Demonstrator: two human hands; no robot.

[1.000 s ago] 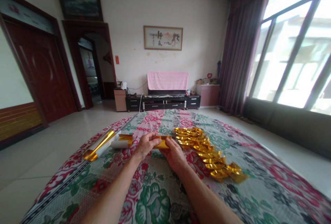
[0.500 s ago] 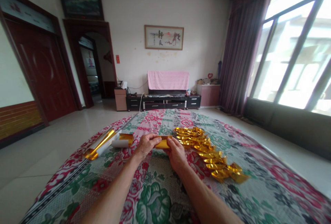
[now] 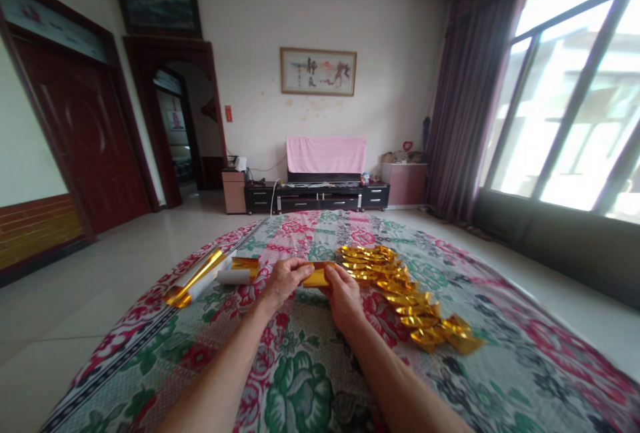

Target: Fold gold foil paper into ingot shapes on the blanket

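A strip of gold foil paper (image 3: 317,277) is stretched between my two hands, just above the cloth. My left hand (image 3: 286,281) pinches its left end between thumb and fingers. At the other end, my right hand (image 3: 345,291) grips the foil the same way. Right of my hands lie several folded gold foil pieces (image 3: 407,296), lined up in a slanting row. To the left, a curled gold-and-white sheet (image 3: 235,276) rests near a roll of gold foil paper (image 3: 197,279). My palms and some fingers are hidden from view.
A flowered tablecloth (image 3: 300,379) covers the round table under my hands. Beyond its far edge stands a low black cabinet (image 3: 320,201), with a pink cloth (image 3: 327,154) draped over something on it. Windows (image 3: 565,106) and a dark curtain (image 3: 460,99) are on the right.
Both hands keep their hold on the foil strip and have hardly moved. The whole view has shifted very slightly.
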